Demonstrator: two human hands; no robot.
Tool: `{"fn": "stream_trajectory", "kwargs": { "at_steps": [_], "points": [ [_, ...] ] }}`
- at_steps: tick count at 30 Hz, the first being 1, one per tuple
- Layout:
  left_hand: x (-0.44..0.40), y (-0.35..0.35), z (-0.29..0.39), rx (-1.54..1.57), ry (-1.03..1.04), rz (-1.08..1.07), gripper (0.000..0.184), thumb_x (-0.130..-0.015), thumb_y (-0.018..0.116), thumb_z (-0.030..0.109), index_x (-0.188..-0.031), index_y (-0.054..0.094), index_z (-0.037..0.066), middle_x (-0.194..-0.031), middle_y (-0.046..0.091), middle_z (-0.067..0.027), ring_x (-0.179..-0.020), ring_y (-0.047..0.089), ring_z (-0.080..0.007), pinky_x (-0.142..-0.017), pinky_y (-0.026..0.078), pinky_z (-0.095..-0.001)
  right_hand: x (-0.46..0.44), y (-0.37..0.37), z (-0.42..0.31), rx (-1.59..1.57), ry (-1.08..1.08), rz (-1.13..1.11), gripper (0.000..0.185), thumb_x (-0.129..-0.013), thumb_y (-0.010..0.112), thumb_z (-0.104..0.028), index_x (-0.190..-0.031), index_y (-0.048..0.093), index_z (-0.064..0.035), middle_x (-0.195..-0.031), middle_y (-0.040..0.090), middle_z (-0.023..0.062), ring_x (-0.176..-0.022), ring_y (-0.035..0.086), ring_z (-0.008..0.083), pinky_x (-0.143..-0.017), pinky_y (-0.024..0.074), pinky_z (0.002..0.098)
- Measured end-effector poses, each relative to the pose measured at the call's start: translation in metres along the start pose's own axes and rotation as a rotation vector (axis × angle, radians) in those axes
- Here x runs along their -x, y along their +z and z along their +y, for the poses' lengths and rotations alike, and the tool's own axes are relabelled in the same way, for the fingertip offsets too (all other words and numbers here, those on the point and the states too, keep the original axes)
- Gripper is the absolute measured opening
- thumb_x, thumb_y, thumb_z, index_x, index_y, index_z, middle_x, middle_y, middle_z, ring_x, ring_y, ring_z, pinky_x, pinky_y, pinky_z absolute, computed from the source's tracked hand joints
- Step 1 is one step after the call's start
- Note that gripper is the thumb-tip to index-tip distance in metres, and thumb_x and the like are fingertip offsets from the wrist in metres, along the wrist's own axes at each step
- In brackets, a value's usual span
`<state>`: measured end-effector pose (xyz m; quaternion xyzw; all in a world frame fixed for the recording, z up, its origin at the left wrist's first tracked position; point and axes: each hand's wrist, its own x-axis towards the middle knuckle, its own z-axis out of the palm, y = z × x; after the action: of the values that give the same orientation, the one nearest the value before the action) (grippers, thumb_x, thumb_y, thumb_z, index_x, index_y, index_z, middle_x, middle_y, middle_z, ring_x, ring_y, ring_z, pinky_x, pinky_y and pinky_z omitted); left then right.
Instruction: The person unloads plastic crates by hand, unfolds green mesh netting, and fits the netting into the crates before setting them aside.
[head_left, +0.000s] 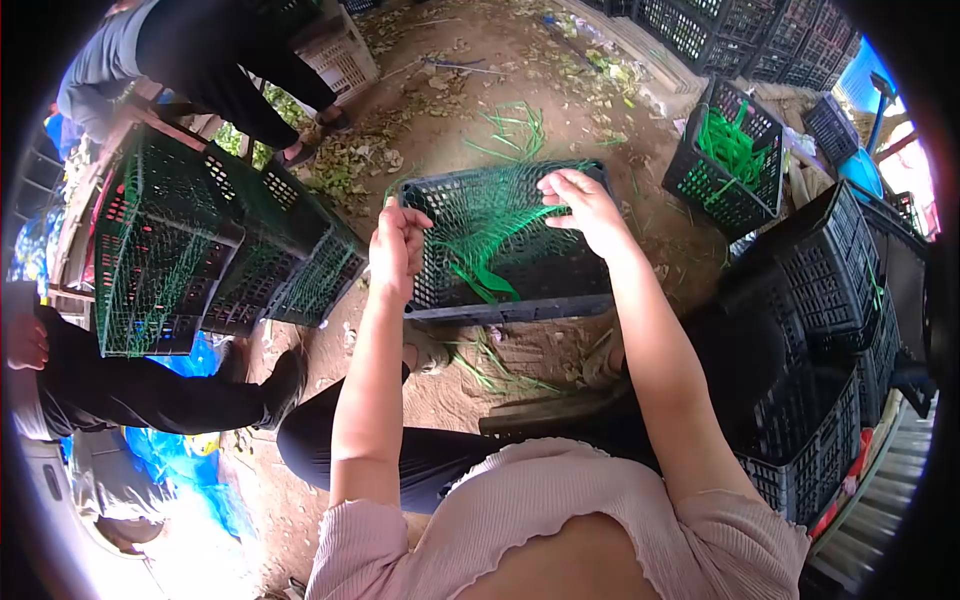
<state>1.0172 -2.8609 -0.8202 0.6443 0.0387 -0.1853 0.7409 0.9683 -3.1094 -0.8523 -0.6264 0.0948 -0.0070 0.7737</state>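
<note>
A black plastic crate point(510, 308) lies on the dirt ground in front of me, with green netting point(490, 225) stretched across its open top. Inside, under the net, is a bright green strip point(490, 280). My left hand point(398, 240) is at the crate's left edge, its fingers curled in at the net's edge. Over the right back part of the crate, my right hand point(580, 203) has thumb and fingers pinched on the green netting, which is drawn up toward it.
A crate with green strips point(725, 160) stands at the right back. Black crates point(820, 270) are stacked at my right. Net-covered crates point(170, 240) stand at the left, near a bending person point(200, 50). Another person's leg point(170, 385) is at the lower left.
</note>
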Motion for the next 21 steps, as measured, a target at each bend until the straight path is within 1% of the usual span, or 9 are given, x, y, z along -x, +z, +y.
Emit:
{"fn": "stream_trajectory", "kwargs": {
  "at_steps": [3, 5, 7, 8, 11, 12, 17, 19, 21],
  "points": [
    [0.003, 0.006, -0.006, 0.143, 0.046, -0.011, 0.046, -0.086, 0.030, 0.046, -0.075, 0.052, 0.006, -0.044, 0.023, 0.0056, -0.034, 0.016, -0.0049, -0.031, 0.014, -0.0201, 0.005, 0.013, 0.001, 0.309, -0.009, 0.021, 0.022, -0.082, 0.052, -0.031, -0.090, 0.053, -0.0101, -0.085, 0.054, -0.0016, -0.076, 0.051, 0.0079, -0.062, 0.0445, 0.0243],
    [0.005, 0.009, -0.008, 0.296, 0.049, -0.055, 0.046, -0.086, 0.030, 0.045, -0.077, 0.053, 0.006, -0.045, 0.022, 0.0056, -0.036, 0.016, -0.0050, -0.032, 0.014, -0.0195, 0.006, 0.012, 0.010, 0.722, -0.169, -0.116, 0.024, -0.073, 0.065, -0.026, -0.085, 0.056, -0.0075, -0.065, 0.051, -0.0019, -0.058, 0.048, 0.0086, -0.054, 0.0420, 0.0241],
    [0.010, 0.013, -0.005, 0.354, 0.055, -0.052, 0.046, -0.086, 0.031, 0.044, -0.081, 0.055, 0.006, -0.047, 0.021, 0.0055, -0.039, 0.018, -0.0051, -0.034, 0.015, -0.0192, 0.008, 0.014, 0.016, 0.775, -0.156, -0.267, 0.027, -0.070, 0.068, -0.026, -0.084, 0.056, -0.0063, -0.060, 0.049, -0.0006, -0.054, 0.047, 0.0086, -0.053, 0.0416, 0.0228],
    [0.011, 0.016, -0.004, 0.355, 0.047, -0.045, 0.046, -0.086, 0.031, 0.044, -0.082, 0.055, 0.006, -0.047, 0.021, 0.0055, -0.039, 0.018, -0.0051, -0.035, 0.015, -0.0194, 0.009, 0.015, 0.017, 0.597, 0.055, -0.252, 0.028, -0.074, 0.064, -0.029, -0.087, 0.054, -0.0055, -0.068, 0.051, 0.0006, -0.060, 0.050, 0.0092, -0.055, 0.0435, 0.0230],
    [0.015, 0.020, -0.007, 0.306, 0.063, -0.063, 0.047, -0.088, 0.028, 0.044, -0.083, 0.054, 0.006, -0.047, 0.023, 0.0053, -0.038, 0.018, -0.0050, -0.035, 0.016, -0.0200, 0.013, 0.020, 0.002, 0.271, 0.130, -0.142, 0.034, -0.078, 0.057, -0.034, -0.094, 0.052, -0.0045, -0.077, 0.052, 0.0016, -0.067, 0.052, 0.0105, -0.059, 0.0461, 0.0255],
    [0.016, 0.020, -0.010, 0.270, 0.070, -0.066, 0.047, -0.088, 0.027, 0.044, -0.084, 0.054, 0.006, -0.047, 0.023, 0.0055, -0.038, 0.018, -0.0050, -0.035, 0.016, -0.0200, 0.015, 0.021, -0.009, 0.303, 0.121, -0.165, 0.041, -0.082, 0.048, -0.041, -0.101, 0.048, -0.0045, -0.085, 0.052, 0.0035, -0.072, 0.053, 0.0116, -0.063, 0.0473, 0.0271],
    [0.027, 0.034, -0.021, 0.106, 0.107, -0.112, 0.049, -0.089, 0.025, 0.042, -0.087, 0.055, 0.003, -0.045, 0.025, 0.0058, -0.037, 0.018, -0.0049, -0.035, 0.016, -0.0201, 0.004, 0.041, -0.031, 0.244, 0.226, -0.378, 0.082, -0.071, 0.046, -0.064, -0.115, 0.036, 0.0046, -0.101, 0.051, 0.0190, -0.086, 0.056, 0.0241, -0.069, 0.0484, 0.0345],
    [0.033, 0.039, -0.021, 0.065, 0.100, -0.160, 0.049, -0.089, 0.024, 0.042, -0.087, 0.055, 0.003, -0.045, 0.025, 0.0057, -0.037, 0.018, -0.0049, -0.035, 0.017, -0.0202, -0.002, 0.055, -0.017, 0.105, 0.194, -0.273, 0.082, -0.069, 0.056, -0.057, -0.117, 0.035, 0.0051, -0.103, 0.050, 0.0198, -0.088, 0.054, 0.0253, -0.070, 0.0481, 0.0369],
    [0.033, 0.036, -0.026, 0.072, 0.108, -0.182, 0.049, -0.089, 0.025, 0.042, -0.088, 0.055, 0.003, -0.045, 0.025, 0.0056, -0.037, 0.018, -0.0051, -0.035, 0.016, -0.0199, -0.008, 0.058, -0.006, 0.045, 0.125, -0.155, 0.067, -0.072, 0.060, -0.045, -0.116, 0.039, 0.0013, -0.097, 0.052, 0.0149, -0.085, 0.054, 0.0208, -0.067, 0.0491, 0.0353]
  ]
}}
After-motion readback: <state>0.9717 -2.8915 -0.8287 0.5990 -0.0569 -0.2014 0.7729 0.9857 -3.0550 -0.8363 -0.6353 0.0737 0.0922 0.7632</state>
